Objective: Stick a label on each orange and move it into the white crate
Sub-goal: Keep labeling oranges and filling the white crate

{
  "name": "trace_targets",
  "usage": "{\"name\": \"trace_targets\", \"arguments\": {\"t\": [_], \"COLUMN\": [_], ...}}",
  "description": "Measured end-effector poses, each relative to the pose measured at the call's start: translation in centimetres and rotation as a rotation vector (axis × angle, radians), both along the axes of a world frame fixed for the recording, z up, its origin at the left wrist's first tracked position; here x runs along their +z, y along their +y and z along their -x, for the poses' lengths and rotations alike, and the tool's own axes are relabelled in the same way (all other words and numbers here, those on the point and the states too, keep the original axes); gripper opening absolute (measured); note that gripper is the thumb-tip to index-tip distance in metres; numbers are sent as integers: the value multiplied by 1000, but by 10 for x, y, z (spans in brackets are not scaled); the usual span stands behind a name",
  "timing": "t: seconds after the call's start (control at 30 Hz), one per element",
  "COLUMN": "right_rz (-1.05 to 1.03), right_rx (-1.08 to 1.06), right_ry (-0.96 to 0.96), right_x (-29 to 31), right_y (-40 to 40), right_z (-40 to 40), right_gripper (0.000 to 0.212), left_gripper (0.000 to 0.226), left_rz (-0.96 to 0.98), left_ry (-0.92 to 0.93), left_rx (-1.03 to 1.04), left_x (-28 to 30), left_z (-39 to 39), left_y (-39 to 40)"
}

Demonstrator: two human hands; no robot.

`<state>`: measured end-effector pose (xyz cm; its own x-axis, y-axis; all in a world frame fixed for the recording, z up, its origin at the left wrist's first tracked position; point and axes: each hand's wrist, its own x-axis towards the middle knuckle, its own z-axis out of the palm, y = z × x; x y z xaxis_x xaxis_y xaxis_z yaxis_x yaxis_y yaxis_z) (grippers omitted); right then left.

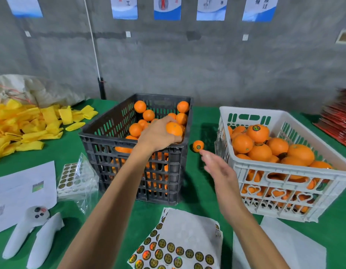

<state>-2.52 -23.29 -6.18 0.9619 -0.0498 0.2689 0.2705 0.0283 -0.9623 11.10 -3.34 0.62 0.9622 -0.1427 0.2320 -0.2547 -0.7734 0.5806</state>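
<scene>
While left fingers curl around one orange, spread right fingers sit just below a labelled orange.

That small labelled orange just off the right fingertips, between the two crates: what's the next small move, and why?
Probably close the right hand on the small labelled orange and carry it to the white plastic crate. It already bears a round sticker, yet sits between the crates, outside the white one. The right hand's fingers are open, tips just short of it. The left hand is busy gripping an unlabelled orange over the dark grey crate.
</scene>
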Motion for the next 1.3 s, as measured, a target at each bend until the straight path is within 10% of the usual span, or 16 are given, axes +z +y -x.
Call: {"name": "trace_targets", "arguments": {"t": [0.27, 0.83, 1.03, 1.3], "right_rz": [18, -273, 709, 851], "right_rx": [80, -163, -412, -302], "right_ry": [173, 230, -752, -474], "right_x": [76, 61, 46, 42], "right_y": [45, 45, 34, 24], "right_z": [-105, -127, -118, -111], "right_gripper": [64, 13, 33, 59], "left_gripper": [63, 67, 65, 67], "left_rz": [128, 252, 297, 284], "left_ry": [-227, -312, -330, -259], "left_rx": [-158, -172, -214, -252], "left_x": [-7, -13, -17, -13], "left_z": [9, 0, -7, -11], "left_y": [4, 6, 7, 0]}}
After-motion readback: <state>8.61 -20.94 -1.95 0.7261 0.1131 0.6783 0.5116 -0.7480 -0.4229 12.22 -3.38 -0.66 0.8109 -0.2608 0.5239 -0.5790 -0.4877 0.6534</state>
